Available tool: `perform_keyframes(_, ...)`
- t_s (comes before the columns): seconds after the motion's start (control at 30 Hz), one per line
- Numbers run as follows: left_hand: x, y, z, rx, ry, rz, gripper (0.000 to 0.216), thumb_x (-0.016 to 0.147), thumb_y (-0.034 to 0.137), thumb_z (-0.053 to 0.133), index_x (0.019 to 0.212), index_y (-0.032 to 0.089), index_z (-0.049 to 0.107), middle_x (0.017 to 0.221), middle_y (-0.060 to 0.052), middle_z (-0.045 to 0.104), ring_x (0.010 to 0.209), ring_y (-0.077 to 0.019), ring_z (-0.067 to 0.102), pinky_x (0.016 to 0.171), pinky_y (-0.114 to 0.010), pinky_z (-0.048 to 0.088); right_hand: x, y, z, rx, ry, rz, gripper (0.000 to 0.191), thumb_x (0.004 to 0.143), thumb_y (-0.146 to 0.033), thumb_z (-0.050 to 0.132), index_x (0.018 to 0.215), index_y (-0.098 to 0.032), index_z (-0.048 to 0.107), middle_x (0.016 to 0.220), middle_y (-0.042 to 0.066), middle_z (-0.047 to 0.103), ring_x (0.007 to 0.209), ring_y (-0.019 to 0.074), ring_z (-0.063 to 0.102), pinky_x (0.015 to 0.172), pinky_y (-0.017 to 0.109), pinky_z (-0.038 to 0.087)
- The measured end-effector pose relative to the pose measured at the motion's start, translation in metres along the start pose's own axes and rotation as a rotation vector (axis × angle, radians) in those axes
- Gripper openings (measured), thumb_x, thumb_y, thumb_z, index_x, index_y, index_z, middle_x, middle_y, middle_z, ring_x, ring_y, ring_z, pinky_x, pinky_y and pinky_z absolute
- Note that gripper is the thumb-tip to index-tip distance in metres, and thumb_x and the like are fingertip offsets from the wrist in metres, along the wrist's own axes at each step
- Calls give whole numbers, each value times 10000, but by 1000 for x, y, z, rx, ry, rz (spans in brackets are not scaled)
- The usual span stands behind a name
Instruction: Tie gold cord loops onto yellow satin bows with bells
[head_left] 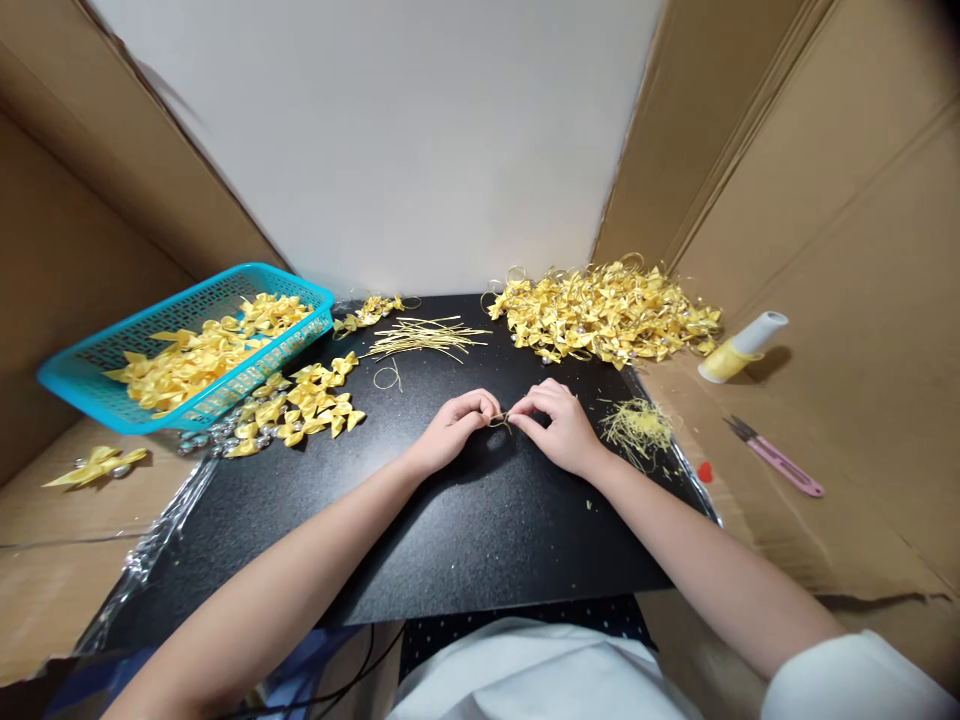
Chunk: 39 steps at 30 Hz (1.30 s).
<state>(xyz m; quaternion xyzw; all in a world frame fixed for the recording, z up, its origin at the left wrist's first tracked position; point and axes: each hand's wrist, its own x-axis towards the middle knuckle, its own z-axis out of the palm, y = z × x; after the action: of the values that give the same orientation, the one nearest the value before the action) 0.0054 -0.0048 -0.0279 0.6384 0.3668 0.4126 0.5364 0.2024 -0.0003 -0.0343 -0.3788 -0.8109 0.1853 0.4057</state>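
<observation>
Over the middle of the black tabletop, my left hand and my right hand face each other with fingers pinched. Between their fingertips runs a thin gold cord, gripped at either side and partly looped. Whether a small knot or anything else sits in the pinch is too fine to make out. Beyond my hands lies a bundle of straight gold cord pieces, with one curled cord in front of it. Yellow ribbon bows are spread to the left of my left hand.
A turquoise basket of yellow bows stands at the left, silvery beads beside it. A heap of bows with cord loops fills the back right. Further right are cord clippings, a ribbon tube and pink snips. Cardboard walls flank the table.
</observation>
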Motion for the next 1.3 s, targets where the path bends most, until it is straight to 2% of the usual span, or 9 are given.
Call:
perform_keyframes(0.3,3,1,0,-413,126,-138,102,653,207,558,571,165,515,734,-20,555,671,-129,476,678,-258,415,2,3,-3,-7,48,53,116,838,-178,668,726,-205,669,709,8,658,752,173,544,740,328,393)
perform_keyframes(0.53,9,-2,-15,-723,339,-235,139,699,247,533,614,181,445,733,-12,543,623,-102,500,626,-233,454,3,6,-2,-3,23,87,115,840,-192,666,728,-213,683,717,9,659,762,175,543,758,330,392)
perform_keyframes(0.67,11,-9,-18,-755,447,-236,142,776,309,559,721,180,539,849,-27,619,675,-107,539,645,-230,459,3,5,-1,0,25,80,117,841,-190,661,727,-208,681,726,12,666,762,172,550,759,329,395)
perform_keyframes(0.73,10,-11,-15,-612,452,-192,160,797,335,602,871,193,616,1005,-38,649,741,-120,556,672,-240,456,3,5,-2,-3,19,77,115,842,-193,662,729,-208,680,730,13,669,767,173,554,760,330,398)
perform_keyframes(0.83,4,-8,-6,-54,277,-39,269,815,329,647,1061,221,666,1116,-45,657,808,-142,547,731,-262,440,3,4,-2,-5,2,69,106,837,-193,673,733,-208,679,723,10,662,769,171,551,763,328,398)
perform_keyframes(0.93,-2,-4,0,387,73,76,272,859,342,611,1091,227,695,1022,-50,704,808,-167,549,742,-289,434,3,3,-1,-1,-24,63,102,843,-204,672,741,-211,679,714,6,651,771,169,544,773,330,395)
perform_keyframes(1.0,-4,-2,3,498,50,109,215,873,338,593,994,227,732,900,-41,729,785,-174,563,729,-296,438,3,3,-1,2,-44,64,98,844,-205,673,746,-211,680,708,4,645,771,169,540,775,331,390)
perform_keyframes(1.13,-5,-3,2,499,293,82,223,853,367,617,800,197,751,678,-22,708,637,-153,571,643,-281,438,3,2,-2,11,-69,61,86,832,-187,690,748,-205,685,698,3,640,777,167,536,773,327,375)
perform_keyframes(1.3,1,-7,-7,311,599,2,282,803,422,654,826,156,744,684,-28,715,653,-155,627,662,-275,475,2,3,1,10,-124,59,81,827,-185,697,748,-195,682,710,2,655,801,167,542,803,339,354)
